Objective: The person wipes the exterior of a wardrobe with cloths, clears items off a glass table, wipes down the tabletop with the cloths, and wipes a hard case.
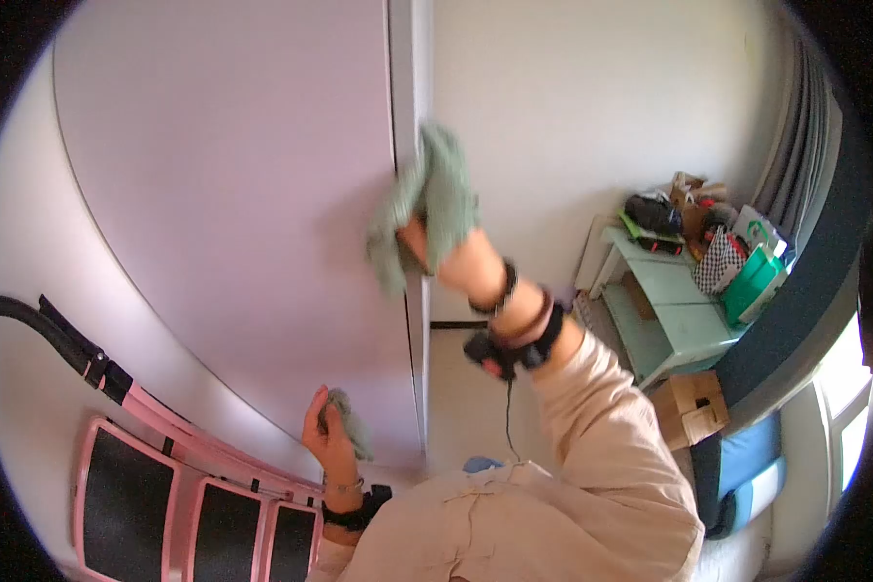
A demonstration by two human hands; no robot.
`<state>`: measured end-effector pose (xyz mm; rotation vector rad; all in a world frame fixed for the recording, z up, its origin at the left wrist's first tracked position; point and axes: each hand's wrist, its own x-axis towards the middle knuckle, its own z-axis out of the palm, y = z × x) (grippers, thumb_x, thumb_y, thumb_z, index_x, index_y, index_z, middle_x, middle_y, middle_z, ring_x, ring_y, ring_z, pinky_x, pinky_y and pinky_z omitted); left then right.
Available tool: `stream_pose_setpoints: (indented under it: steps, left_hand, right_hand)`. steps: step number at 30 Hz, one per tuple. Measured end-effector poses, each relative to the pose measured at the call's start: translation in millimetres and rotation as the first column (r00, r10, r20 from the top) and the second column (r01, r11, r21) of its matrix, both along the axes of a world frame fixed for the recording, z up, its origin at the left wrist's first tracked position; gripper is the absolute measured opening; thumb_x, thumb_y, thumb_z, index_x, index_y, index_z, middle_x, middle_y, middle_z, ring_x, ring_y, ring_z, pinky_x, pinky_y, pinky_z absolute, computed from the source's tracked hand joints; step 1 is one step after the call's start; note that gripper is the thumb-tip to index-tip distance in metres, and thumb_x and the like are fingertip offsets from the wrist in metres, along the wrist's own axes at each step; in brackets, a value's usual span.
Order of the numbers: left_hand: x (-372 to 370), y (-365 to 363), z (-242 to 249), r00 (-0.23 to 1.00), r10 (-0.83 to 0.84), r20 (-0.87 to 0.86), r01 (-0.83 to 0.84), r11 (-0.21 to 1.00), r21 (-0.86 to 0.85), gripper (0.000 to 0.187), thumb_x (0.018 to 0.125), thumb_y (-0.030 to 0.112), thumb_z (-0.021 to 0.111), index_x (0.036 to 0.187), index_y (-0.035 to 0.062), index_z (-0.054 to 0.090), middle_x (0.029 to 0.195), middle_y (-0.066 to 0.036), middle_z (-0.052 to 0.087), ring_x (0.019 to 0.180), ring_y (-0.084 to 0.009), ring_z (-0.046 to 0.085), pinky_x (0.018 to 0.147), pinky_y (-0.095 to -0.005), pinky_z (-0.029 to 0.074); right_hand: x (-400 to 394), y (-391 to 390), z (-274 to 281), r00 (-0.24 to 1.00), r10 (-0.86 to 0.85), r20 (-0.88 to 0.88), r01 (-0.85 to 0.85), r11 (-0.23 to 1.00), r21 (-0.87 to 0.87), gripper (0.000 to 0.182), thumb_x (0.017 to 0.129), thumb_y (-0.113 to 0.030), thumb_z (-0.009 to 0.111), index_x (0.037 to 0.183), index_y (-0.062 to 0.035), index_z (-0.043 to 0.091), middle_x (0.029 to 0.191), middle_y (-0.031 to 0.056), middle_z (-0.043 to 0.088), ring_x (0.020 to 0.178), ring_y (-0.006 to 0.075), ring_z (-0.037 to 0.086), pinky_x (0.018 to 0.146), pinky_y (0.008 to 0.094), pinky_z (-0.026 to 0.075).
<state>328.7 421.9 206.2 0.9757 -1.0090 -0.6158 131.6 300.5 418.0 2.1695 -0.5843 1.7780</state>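
Draped over my right hand point(419, 242) is a grey-green cloth point(446, 189), held against the edge of a tall pale lilac panel point(242, 175). The cloth hides most of the fingers and is blurred. Lower down, close to the panel's bottom, my left hand point(330, 441) grips a second, bunched grey-green cloth point(351, 427) between thumb and fingers. Dark straps circle both wrists, and a thin cable hangs from the device on the right one.
Pink-framed equipment with black panels point(126, 504) and a black handle point(68, 344) stands at lower left. A glass-topped desk point(660, 291) holds bags and clutter at right. Nearby are a cardboard box point(689, 407), a grey curtain point(795, 136) and a window point(844, 388).
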Motion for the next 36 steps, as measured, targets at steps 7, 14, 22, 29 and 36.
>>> stream_pose_setpoints:
  steps: [7, 14, 22, 29, 36]
  left_hand:
    - [-31, -15, 42, 0.977, 0.181, 0.109, -0.151, 0.959, -0.241, 0.020, 0.087, 0.003, 0.043, 0.104, -0.0022, 0.053, 0.112, -0.014, 0.051, 0.093, -0.0165, 0.051, 0.080, -0.0272, 0.042]
    - [-72, -34, 57, 0.939, 0.335, 0.075, -0.283, 0.879, -0.383, 0.023, 0.088, 0.003, 0.038, 0.109, -0.0030, 0.047, 0.121, -0.016, 0.043, 0.101, -0.0213, 0.048, 0.085, -0.0312, 0.040]
    - [-108, -56, 57, 0.767, 0.529, 0.362, -0.360, 0.823, -0.441, 0.052, 0.089, 0.034, 0.038, 0.123, -0.0043, 0.032, 0.132, -0.028, 0.021, 0.124, -0.0380, 0.020, 0.100, -0.0474, 0.016]
    - [-124, -66, 60, 0.499, 0.666, 0.554, -0.466, 0.746, -0.476, 0.067, 0.080, 0.038, 0.052, 0.128, 0.0006, 0.024, 0.135, -0.025, 0.012, 0.125, -0.0385, 0.017, 0.098, -0.0509, 0.017]
    - [-121, -76, 47, 0.394, 0.736, 0.551, -0.495, 0.675, -0.548, 0.064, 0.080, 0.025, 0.057, 0.128, 0.0018, 0.022, 0.133, -0.029, 0.012, 0.120, -0.0404, 0.024, 0.092, -0.0519, 0.028]
  right_hand:
    - [11, 4, 45, 0.986, 0.166, 0.011, -0.164, 0.962, 0.218, 0.021, 0.090, -0.019, 0.042, 0.097, 0.0003, 0.049, 0.084, 0.0099, 0.054, 0.079, 0.0232, 0.053, 0.069, 0.0345, 0.043]
    - [12, 15, -248, 0.926, 0.327, 0.190, -0.370, 0.675, 0.638, 0.030, 0.080, -0.013, 0.043, 0.107, 0.0006, 0.044, 0.105, 0.0218, 0.046, 0.099, 0.0363, 0.042, 0.092, 0.0448, 0.028]
    - [8, -34, -148, 0.840, 0.414, 0.352, -0.529, 0.768, 0.360, 0.023, 0.083, -0.010, 0.045, 0.102, 0.0023, 0.047, 0.097, 0.0185, 0.051, 0.091, 0.0310, 0.047, 0.084, 0.0401, 0.035]
    - [4, -94, -92, 0.926, 0.235, 0.295, -0.294, 0.940, 0.175, 0.017, 0.082, -0.012, 0.050, 0.092, 0.0020, 0.051, 0.086, 0.0155, 0.055, 0.082, 0.0289, 0.051, 0.077, 0.0361, 0.039]
    - [31, -93, -302, 0.923, -0.036, 0.383, -0.305, 0.537, 0.786, 0.042, 0.090, -0.033, 0.036, 0.116, -0.0014, 0.044, 0.114, 0.0167, 0.046, 0.100, 0.0261, 0.046, 0.086, 0.0360, 0.038]
